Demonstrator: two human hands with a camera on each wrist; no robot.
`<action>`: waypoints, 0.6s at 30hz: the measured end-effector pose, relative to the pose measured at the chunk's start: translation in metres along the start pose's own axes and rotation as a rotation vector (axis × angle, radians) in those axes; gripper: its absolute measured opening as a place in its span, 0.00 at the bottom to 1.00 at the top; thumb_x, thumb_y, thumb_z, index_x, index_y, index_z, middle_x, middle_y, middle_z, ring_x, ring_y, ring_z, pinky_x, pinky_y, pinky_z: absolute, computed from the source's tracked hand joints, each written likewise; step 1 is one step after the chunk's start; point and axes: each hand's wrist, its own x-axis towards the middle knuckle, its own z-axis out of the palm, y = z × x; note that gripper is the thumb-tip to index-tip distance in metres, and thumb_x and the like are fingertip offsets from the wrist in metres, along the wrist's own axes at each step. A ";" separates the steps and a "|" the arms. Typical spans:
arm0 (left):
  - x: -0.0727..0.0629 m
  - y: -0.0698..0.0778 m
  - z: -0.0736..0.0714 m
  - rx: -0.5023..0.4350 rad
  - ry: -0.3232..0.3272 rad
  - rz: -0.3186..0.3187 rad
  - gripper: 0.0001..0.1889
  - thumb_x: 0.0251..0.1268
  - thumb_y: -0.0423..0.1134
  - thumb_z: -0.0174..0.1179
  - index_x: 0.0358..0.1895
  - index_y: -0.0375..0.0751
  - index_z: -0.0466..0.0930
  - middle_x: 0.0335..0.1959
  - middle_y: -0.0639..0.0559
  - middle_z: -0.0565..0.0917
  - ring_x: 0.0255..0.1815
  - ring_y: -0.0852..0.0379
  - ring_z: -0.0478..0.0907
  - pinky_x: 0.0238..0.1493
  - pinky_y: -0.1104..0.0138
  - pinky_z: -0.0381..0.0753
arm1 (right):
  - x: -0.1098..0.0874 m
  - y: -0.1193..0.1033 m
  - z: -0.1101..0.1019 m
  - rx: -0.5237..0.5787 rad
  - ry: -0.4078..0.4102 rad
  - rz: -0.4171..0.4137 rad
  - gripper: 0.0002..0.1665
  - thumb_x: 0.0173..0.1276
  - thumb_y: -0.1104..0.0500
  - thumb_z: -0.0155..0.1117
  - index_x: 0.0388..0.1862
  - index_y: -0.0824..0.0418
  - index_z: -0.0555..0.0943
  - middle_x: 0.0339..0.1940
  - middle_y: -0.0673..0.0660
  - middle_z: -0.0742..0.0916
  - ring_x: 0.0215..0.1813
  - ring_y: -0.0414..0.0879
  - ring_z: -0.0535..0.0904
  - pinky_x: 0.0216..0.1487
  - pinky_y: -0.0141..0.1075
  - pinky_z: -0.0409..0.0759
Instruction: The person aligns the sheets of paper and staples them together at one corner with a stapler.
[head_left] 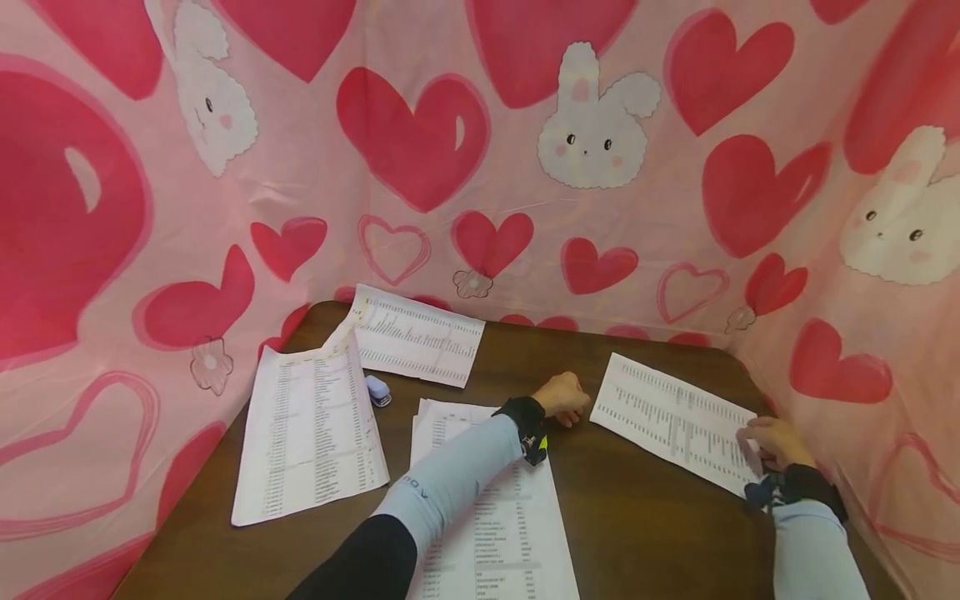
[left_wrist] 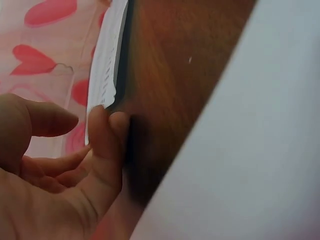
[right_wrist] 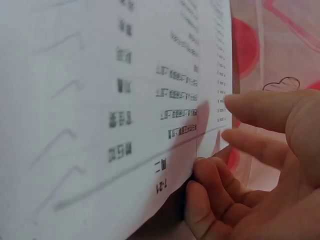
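Note:
A printed sheet (head_left: 667, 421) lies slanted on the right side of the brown table. My right hand (head_left: 780, 442) is at its right end. In the right wrist view, the fingertips (right_wrist: 200, 167) of that hand meet the sheet's edge, with the thumb and fingers spread apart around the corner; handwritten strokes and a drawn line show on the paper. My left hand (head_left: 564, 398) rests by the table just off the sheet's left end, fingers loosely bent and holding nothing. Its forearm crosses over a stack of printed sheets (head_left: 502, 533) in the front middle.
Another printed sheet (head_left: 311, 433) lies at the left, overlapping a further sheet (head_left: 420, 337) at the back. Beside them sits a small lilac stapler (head_left: 378, 390). Pink cloth (head_left: 510, 192) with hearts and rabbits hangs around the table's back and sides.

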 end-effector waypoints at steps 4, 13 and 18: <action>0.000 0.005 0.008 0.012 -0.025 -0.017 0.06 0.64 0.37 0.60 0.34 0.38 0.75 0.23 0.47 0.82 0.18 0.55 0.79 0.17 0.66 0.79 | 0.004 0.001 0.001 0.032 0.081 0.031 0.44 0.67 0.49 0.61 0.68 0.77 0.58 0.61 0.79 0.71 0.49 0.67 0.77 0.49 0.53 0.80; -0.002 0.004 0.018 -0.061 -0.037 -0.031 0.10 0.64 0.38 0.62 0.28 0.36 0.77 0.19 0.48 0.81 0.16 0.56 0.76 0.17 0.68 0.77 | 0.005 -0.001 0.007 0.114 0.106 0.062 0.42 0.68 0.50 0.60 0.67 0.79 0.59 0.63 0.79 0.71 0.49 0.67 0.78 0.52 0.54 0.78; -0.007 0.006 0.019 0.010 -0.044 -0.005 0.15 0.64 0.39 0.62 0.19 0.38 0.78 0.14 0.52 0.76 0.14 0.58 0.70 0.16 0.68 0.70 | 0.006 -0.003 0.010 0.102 0.112 0.079 0.41 0.69 0.51 0.58 0.68 0.78 0.58 0.61 0.79 0.73 0.47 0.64 0.78 0.51 0.52 0.78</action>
